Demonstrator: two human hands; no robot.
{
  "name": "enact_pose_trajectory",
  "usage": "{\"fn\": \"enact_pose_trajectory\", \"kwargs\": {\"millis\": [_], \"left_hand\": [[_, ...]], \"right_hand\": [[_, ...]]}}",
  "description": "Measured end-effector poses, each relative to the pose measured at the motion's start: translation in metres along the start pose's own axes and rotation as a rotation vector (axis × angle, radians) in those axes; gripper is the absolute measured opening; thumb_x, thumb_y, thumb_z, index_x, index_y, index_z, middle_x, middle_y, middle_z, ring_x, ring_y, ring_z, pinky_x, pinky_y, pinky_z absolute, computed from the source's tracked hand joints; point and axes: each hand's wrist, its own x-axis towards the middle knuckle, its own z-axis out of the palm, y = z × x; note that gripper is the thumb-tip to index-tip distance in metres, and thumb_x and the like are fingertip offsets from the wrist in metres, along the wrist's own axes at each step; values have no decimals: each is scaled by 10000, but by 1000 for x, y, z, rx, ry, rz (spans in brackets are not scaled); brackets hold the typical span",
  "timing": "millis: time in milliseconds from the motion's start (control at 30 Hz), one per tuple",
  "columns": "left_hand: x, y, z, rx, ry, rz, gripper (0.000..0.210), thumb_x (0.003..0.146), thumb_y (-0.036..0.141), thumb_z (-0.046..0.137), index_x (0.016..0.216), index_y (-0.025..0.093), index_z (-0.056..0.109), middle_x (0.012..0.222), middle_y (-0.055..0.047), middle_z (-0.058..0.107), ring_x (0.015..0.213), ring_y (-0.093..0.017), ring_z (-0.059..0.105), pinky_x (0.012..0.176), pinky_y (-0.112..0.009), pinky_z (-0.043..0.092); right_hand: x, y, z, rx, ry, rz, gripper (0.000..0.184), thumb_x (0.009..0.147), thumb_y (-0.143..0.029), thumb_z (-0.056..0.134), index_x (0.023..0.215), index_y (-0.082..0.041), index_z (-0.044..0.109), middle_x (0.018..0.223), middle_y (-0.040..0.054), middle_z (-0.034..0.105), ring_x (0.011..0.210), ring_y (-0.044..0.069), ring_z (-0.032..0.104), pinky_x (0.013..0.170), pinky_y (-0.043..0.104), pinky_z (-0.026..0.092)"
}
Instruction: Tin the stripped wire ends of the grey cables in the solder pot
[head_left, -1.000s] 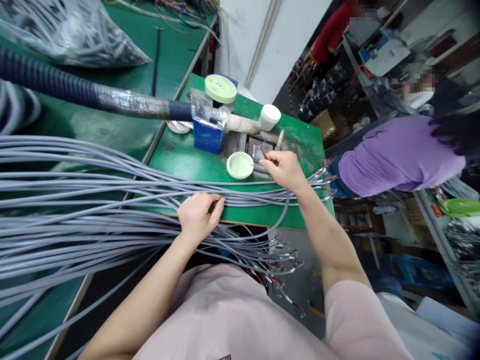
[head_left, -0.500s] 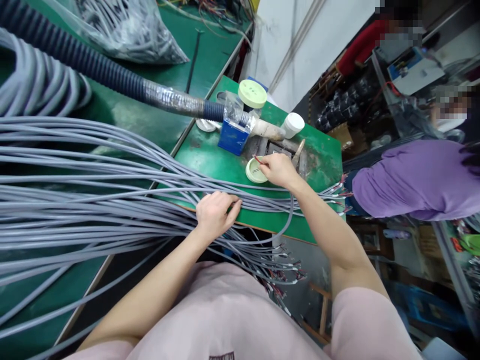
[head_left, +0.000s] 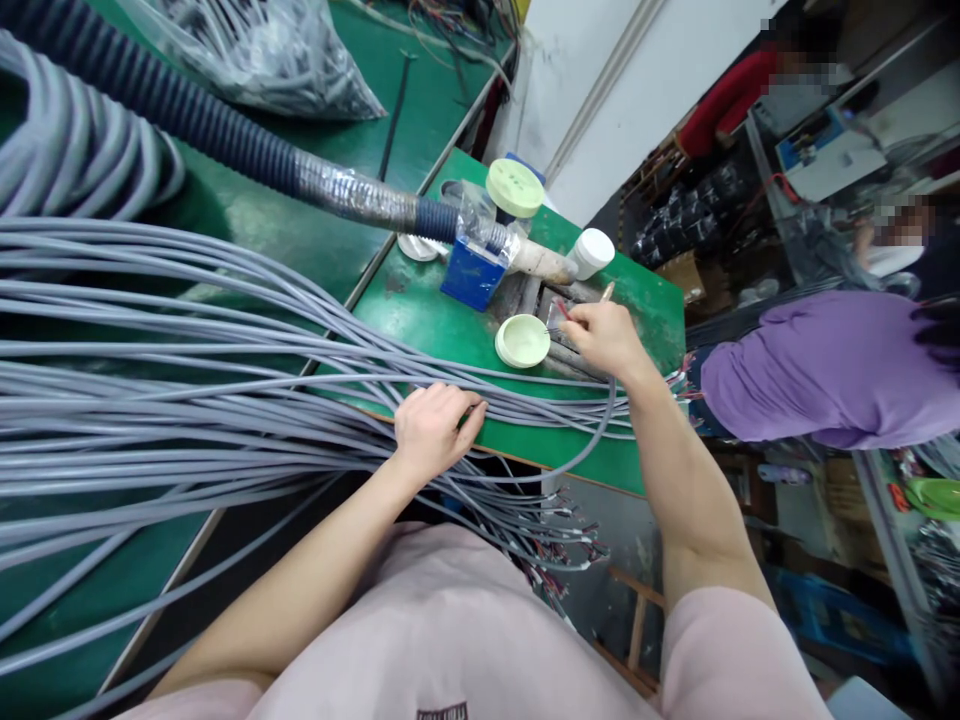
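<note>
Drawn right from the pale-green dish (head_left: 523, 343), the right hand (head_left: 606, 335) pinches wires (head_left: 563, 311) (mid-frame, best held steady) while the left hand (head_left: 433, 425) curls over grey cables (head_left: 540, 408), grip unclear.

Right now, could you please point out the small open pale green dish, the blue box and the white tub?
Pale green dish (head_left: 524, 341): head view, inside, near its middle.
Blue box (head_left: 472, 280): head view, near side.
White tub (head_left: 594, 252): head view, middle of visible surface.

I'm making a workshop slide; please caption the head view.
The right hand holds a grey cable's wires near a pale dish, while the left hand rests on more cables.
</note>
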Motion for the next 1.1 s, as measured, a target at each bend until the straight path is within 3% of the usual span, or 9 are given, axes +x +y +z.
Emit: {"fn": "enact_pose_trajectory", "kwargs": {"millis": [167, 367, 600, 933, 1100], "left_hand": [[1, 0, 0, 2, -15, -6, 151, 872, 286, 571, 774, 211, 660, 636, 2, 654, 626, -145, 567, 615, -298, 355], [2, 0, -1, 5, 8, 15, 134, 862, 270, 586, 768, 205, 656, 624, 5, 653, 615, -145, 561, 605, -296, 345], [2, 0, -1, 4, -17, -2, 134, 862, 269, 581, 773, 209, 661, 632, 3, 655, 616, -142, 569, 603, -303, 347], [1, 0, 0, -21, -9, 2, 115, 860, 268, 587, 796, 212, 665, 633, 6, 651, 620, -143, 563, 605, -307, 346], [1, -1, 0, 0, 4, 22, 105, 858, 264, 594, 800, 205, 660, 635, 6, 651, 617, -142, 560, 604, -305, 346]], "right_hand": [[5, 36, 6, -6, 11, 163, 247, 805, -277, 549, 661, -146, 701, 620, 48, 626, 599, 167, 510, 572, 283, 280], [17, 49, 29, -72, -54, 261, 237, 820, -274, 550, 750, -145, 736, 748, 85, 700, 729, 208, 607, 631, 289, 341], [26, 54, 38, -75, -71, 284, 244, 830, -276, 540, 826, -153, 750, 856, 123, 729, 827, 242, 642, 713, 300, 409], [34, 56, 45, -82, -99, 294, 222, 817, -260, 551, 808, -149, 743, 874, 136, 729, 834, 253, 642, 696, 302, 410], [26, 51, 31, -52, -40, 257, 219, 808, -264, 545, 723, -153, 713, 759, 99, 696, 729, 219, 598, 639, 295, 355]]}}
